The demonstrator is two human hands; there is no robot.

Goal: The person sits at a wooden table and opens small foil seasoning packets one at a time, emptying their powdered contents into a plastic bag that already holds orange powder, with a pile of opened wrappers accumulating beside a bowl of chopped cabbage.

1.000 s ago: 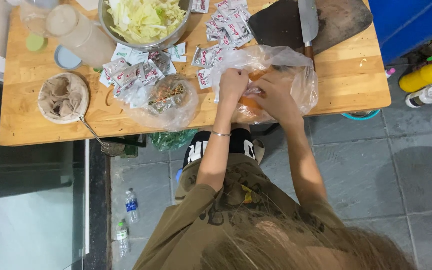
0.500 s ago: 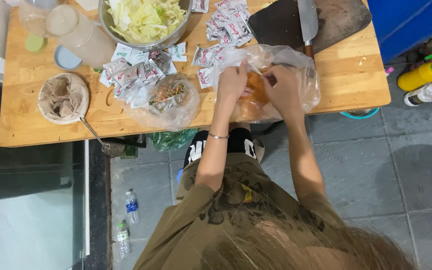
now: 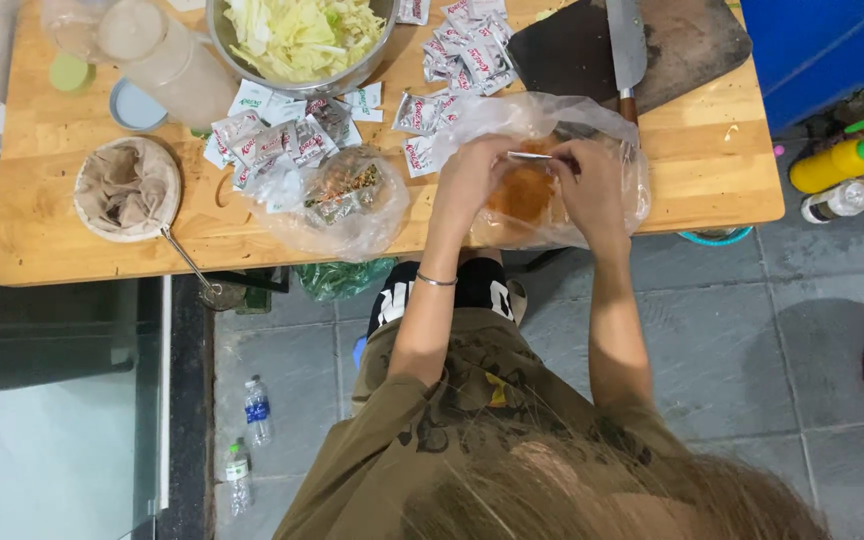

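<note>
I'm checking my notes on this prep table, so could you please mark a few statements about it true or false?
1. Both hands, left hand and right hand, are at the clear bag. True.
2. The bowl holds cabbage. True.
3. The knife lies on the floor. False: it lies on the dark board.
4. The strainer sits at the table's right end. False: left end.
5. Sachets lie beside the bowl. True.

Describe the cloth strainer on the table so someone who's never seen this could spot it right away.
On the wooden table, look to the left end near the front edge. The cloth strainer is a round ring with crumpled brownish fabric and a thin metal handle, unlike the shiny plastic bags and sachets beside it.
</note>
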